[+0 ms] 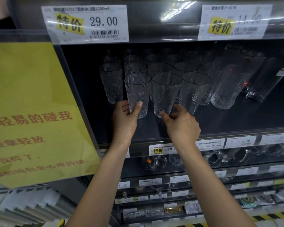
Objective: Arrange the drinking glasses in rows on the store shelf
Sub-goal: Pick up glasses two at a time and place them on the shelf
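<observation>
Left hand [125, 118] wrapped around front-left glass [137, 94] on shelf [236, 122]; right hand [180, 123] pinching base of middle glass [166, 94]. Third glass [193, 92] just right of that grip, taller tumblers [228, 86] beyond. 3 front glasses; rows behind blurred, uncountable. Yellow sign [31, 104] left, cut off

Bare forearms, apparently sleeveless, ringless fingers [138, 104]

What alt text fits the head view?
The left hand grips a front-row textured drinking glass on a dark store shelf, while the right hand touches the neighbouring glass. More glasses stand in rows behind.
</observation>
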A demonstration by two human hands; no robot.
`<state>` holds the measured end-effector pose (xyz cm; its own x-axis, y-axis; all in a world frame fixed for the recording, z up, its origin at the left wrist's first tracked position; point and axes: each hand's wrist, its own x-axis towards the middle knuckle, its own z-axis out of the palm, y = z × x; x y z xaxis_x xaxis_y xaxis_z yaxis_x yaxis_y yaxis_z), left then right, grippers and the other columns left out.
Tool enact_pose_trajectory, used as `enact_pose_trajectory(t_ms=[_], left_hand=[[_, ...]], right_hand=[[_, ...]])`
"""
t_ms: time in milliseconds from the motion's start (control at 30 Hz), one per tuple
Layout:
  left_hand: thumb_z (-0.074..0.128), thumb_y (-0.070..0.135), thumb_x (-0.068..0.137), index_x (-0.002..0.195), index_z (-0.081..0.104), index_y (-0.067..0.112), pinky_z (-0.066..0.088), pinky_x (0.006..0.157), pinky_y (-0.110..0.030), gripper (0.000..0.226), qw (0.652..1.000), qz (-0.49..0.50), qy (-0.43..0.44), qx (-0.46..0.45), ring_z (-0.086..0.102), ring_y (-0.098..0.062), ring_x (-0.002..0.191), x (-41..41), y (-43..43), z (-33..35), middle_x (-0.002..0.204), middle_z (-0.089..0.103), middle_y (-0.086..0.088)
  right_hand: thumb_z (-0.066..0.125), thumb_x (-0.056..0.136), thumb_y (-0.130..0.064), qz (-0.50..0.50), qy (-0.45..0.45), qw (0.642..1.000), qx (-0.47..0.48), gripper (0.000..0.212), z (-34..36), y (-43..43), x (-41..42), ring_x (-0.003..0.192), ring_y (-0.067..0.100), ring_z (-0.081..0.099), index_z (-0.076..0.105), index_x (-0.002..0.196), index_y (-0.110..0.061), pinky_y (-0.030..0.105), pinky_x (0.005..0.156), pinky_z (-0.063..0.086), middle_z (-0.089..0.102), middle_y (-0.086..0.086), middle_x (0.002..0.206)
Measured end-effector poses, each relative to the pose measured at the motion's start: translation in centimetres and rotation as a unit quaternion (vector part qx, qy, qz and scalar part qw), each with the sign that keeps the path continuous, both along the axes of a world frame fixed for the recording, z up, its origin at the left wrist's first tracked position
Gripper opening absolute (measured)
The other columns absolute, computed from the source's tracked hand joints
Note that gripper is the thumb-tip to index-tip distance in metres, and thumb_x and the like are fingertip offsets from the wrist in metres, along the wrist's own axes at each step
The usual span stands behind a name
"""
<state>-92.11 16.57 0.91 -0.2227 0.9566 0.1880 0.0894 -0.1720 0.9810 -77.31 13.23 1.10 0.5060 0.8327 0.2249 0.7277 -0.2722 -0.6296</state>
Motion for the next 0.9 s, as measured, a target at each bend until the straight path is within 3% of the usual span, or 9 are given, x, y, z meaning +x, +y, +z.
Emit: enact_pose_trajectory(t_ms=[333, 900], left_hand=[[0.073, 0.036, 0.087, 0.121, 0.058, 0.013, 0.045, 0.084, -0.016, 0.044, 1.000, 0.019, -0.001, -0.004, 0.059, -0.009, 0.107, 0.05, 0.12, 0.02, 0.112, 0.061, 0.006], [0.070, 0.035, 0.090, 0.121, 0.062, 0.009, 0.039, 0.073, -0.004, 0.041, 0.999, 0.029, 0.018, -0.015, 0.056, -0.003, 0.101, 0.52, -0.34, 0.58, 0.101, 0.058, 0.011]], right_hand=[[0.059, 0.089, -0.060, 0.004, 0.006, 1.000, -0.008, 0.050, 0.33, -0.06, 0.02, 0.108, 0.030, 0.064, 0.055, 0.133, -0.036, 0.034, 0.077, 0.044, 0.074, -0.005, 0.108], [0.057, 0.090, -0.060, 0.014, 0.007, 1.000, -0.003, 0.049, 0.46, -0.22, 0.03, 0.108, 0.030, 0.065, 0.055, 0.132, -0.036, 0.034, 0.073, 0.040, 0.074, -0.005, 0.108]])
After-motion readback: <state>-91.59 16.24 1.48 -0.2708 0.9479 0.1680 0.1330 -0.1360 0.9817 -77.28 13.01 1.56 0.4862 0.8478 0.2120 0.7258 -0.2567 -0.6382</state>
